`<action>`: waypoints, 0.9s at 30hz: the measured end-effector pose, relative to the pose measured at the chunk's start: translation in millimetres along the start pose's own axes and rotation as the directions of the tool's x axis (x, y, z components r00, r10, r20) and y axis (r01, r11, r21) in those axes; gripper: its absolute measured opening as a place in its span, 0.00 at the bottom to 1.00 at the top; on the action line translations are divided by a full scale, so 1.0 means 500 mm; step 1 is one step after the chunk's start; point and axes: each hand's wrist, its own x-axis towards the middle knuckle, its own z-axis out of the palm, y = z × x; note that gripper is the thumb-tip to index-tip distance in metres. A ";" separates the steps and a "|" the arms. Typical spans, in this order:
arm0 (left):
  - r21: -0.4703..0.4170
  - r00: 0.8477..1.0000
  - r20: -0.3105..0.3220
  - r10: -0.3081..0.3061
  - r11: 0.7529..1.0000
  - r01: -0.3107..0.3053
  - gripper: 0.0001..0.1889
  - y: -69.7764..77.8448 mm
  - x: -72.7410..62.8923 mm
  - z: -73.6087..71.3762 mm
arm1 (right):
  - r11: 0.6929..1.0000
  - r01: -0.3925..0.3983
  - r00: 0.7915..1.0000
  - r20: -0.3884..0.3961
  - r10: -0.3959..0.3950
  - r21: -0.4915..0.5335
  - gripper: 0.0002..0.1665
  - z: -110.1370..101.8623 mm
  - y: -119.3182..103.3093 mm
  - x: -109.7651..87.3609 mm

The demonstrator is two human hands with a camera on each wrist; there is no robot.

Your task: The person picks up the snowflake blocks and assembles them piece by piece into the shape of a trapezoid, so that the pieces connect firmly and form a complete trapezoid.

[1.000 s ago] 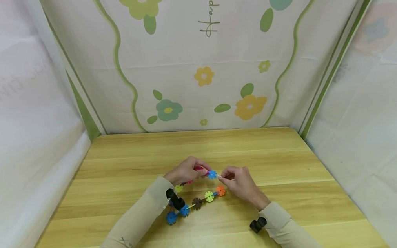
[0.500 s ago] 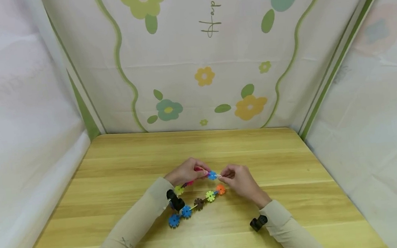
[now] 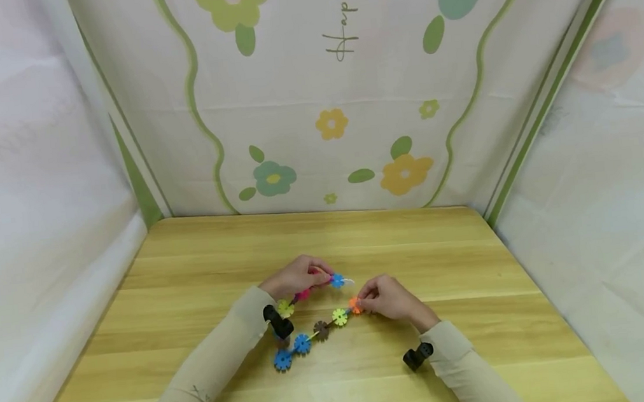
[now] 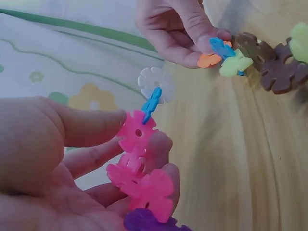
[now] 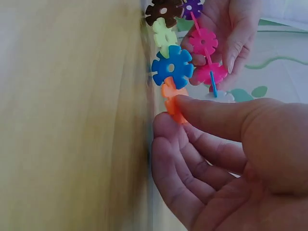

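Note:
A bent chain of interlocking snowflake discs runs between both hands over the table. My left hand [image 3: 301, 275] pinches a pink disc [image 4: 130, 129] near one end. Past its fingertips a blue disc [image 4: 152, 104] and a white disc [image 4: 149, 81] stick out at that end. At the other end, my right hand [image 3: 389, 298] pinches the orange disc [image 5: 169, 91] between thumb and fingers. Joined to it are a blue disc [image 5: 182, 72], a yellow-green disc [image 3: 340, 317] and a brown disc [image 3: 321, 331]. The left wrist and its camera cover part of the chain's bend.
The wooden table [image 3: 384, 381] spreads around the hands. Printed fabric walls [image 3: 289, 89] enclose its back and both sides. A black camera [image 3: 277, 322] sits on the left wrist, another black camera [image 3: 418, 356] on the right.
My right hand has let go of the white disc, moved down toward me and taken hold of the orange disc. The left hand has shifted slightly left with the chain.

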 end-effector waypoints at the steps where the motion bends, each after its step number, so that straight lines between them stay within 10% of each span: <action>1: 0.007 1.000 0.009 0.003 1.000 -0.003 0.14 -0.001 -0.003 -0.003 | 1.000 -0.008 1.000 0.007 0.008 0.016 0.06 -0.001 -0.002 0.002; 27: -0.092 0.996 0.050 0.080 0.993 -0.075 0.19 0.013 -0.039 -0.050 | 0.990 0.116 0.993 -0.011 -0.116 0.075 0.10 -0.068 -0.110 0.055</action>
